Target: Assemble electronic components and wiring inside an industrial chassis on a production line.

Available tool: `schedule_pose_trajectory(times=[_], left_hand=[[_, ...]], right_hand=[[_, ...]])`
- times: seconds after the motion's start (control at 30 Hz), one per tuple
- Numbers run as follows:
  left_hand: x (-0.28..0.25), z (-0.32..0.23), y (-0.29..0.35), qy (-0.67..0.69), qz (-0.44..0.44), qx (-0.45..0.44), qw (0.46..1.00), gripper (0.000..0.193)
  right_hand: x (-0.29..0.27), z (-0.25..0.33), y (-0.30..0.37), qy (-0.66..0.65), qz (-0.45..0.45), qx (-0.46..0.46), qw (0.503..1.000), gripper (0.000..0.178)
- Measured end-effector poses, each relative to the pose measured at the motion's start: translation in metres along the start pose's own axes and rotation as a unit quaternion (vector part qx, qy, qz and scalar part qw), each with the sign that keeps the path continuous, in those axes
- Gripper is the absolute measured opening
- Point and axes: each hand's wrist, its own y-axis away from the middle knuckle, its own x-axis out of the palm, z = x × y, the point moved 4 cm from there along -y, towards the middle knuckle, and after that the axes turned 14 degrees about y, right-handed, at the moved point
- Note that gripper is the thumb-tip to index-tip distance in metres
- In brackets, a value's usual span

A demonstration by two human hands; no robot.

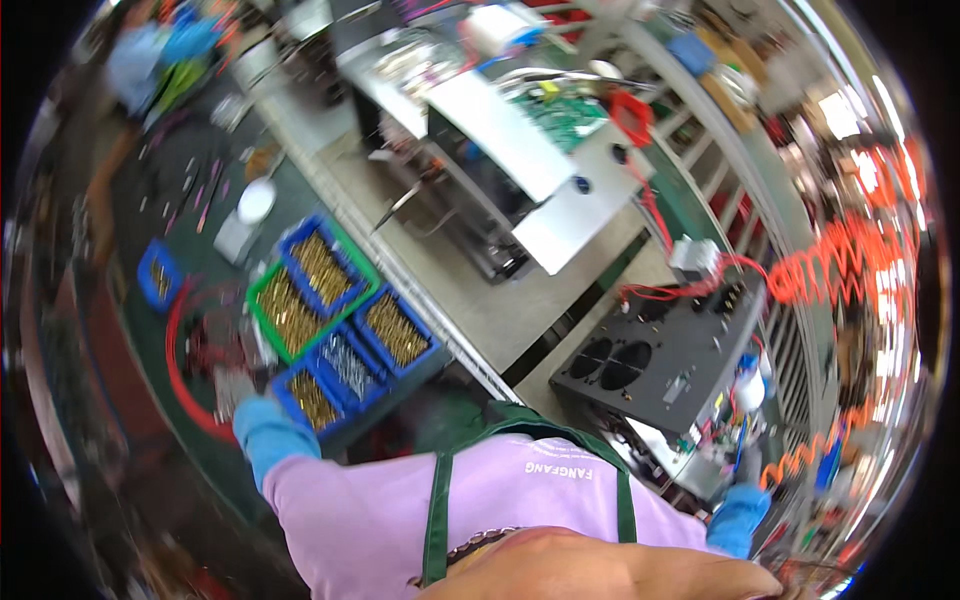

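Observation:
My left arm, in a blue sleeve cover, reaches over the dark green bench. Beyond its cuff, my left hand [234, 390] is a pale grey blur, its fingers smeared, nearest to a red cable [178, 375] and a blue bin of brass-coloured pins [312, 398]. Whether it holds anything does not show. At the lower right, my right hand [748, 466] is a dark grey blur past another blue cuff, beside the blue-and-white part [750, 388] and loose wires. Its fingers cannot be made out.
More blue bins [398, 332] and a green tray [268, 325] hold small metal parts. White-panelled equipment [590, 205] stands ahead. A dark grey housing with round fan openings [655, 370] sits at the right. Orange coiled hoses [835, 265] hang along the far right.

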Motion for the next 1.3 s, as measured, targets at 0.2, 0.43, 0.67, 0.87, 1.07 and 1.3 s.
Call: schedule_pose_trajectory(times=[0.2, 0.43, 0.67, 0.87, 1.07, 1.3], left_hand=[[-0.002, -0.005, -0.044, -0.07, -0.035, 0.053, 0.996, 0.04], [-0.037, -0.036, -0.004, 0.526, -0.104, -0.154, 0.83, 0.037], [-0.057, 0.054, -0.033, 0.433, -0.082, -0.08, 0.894, 0.036], [-0.063, 0.032, 0.025, 0.328, -0.085, -0.138, 0.931, 0.033], [-0.147, -0.065, 0.074, 0.366, -0.3, 0.038, 0.88, 0.037], [-0.167, -0.117, 0.106, 0.525, -0.338, 0.116, 0.772, 0.033]], right_hand=[[0.004, -0.044, -0.028, -0.056, -0.023, 0.085, 0.995, 0.029], [0.001, -0.056, -0.025, -0.091, -0.005, 0.095, 0.991, 0.029], [0.002, -0.044, -0.027, -0.071, 0.014, 0.118, 0.99, 0.028], [-0.009, -0.032, -0.013, -0.093, 0.057, 0.095, 0.99, 0.029], [-0.01, -0.031, -0.013, -0.105, 0.058, 0.089, 0.989, 0.03], [-0.004, 0.015, 0.022, -0.089, 0.05, 0.005, 0.995, 0.035]])
